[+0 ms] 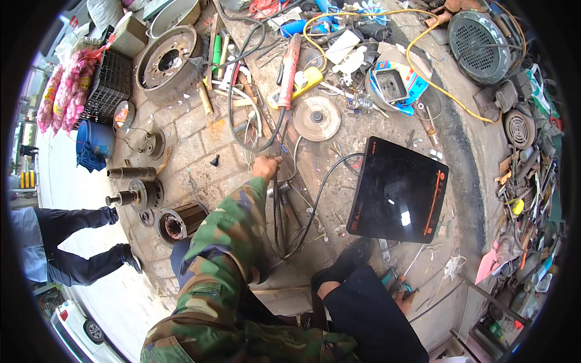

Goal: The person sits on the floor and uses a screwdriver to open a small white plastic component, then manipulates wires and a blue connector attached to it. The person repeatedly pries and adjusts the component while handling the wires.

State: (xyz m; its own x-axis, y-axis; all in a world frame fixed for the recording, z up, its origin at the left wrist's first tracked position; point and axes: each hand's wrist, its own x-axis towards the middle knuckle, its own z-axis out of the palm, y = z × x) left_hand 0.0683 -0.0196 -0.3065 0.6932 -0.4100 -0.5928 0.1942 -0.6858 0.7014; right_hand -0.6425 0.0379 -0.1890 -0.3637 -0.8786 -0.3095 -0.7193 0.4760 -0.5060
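Cooktop [396, 190]: right of centre on the ground [203, 130], glass side up; it looks whole, no insides showing.
Cord [316, 206]: joined to the cooktop; work looks little advanced, what is left unclear.
Left hand [266, 166]: fingers look clamped on the cord.
Right hand [405, 301]: near right, beside a teal-handled tool [388, 277]; partly hidden, cannot tell whether its fingers grip.
Far side: red-handled tool [290, 72], round disc [317, 119].
Left side: metal drum [158, 75], motor shell [189, 218].
In the way: hammer [292, 215] beside the cord, crowding its loop.
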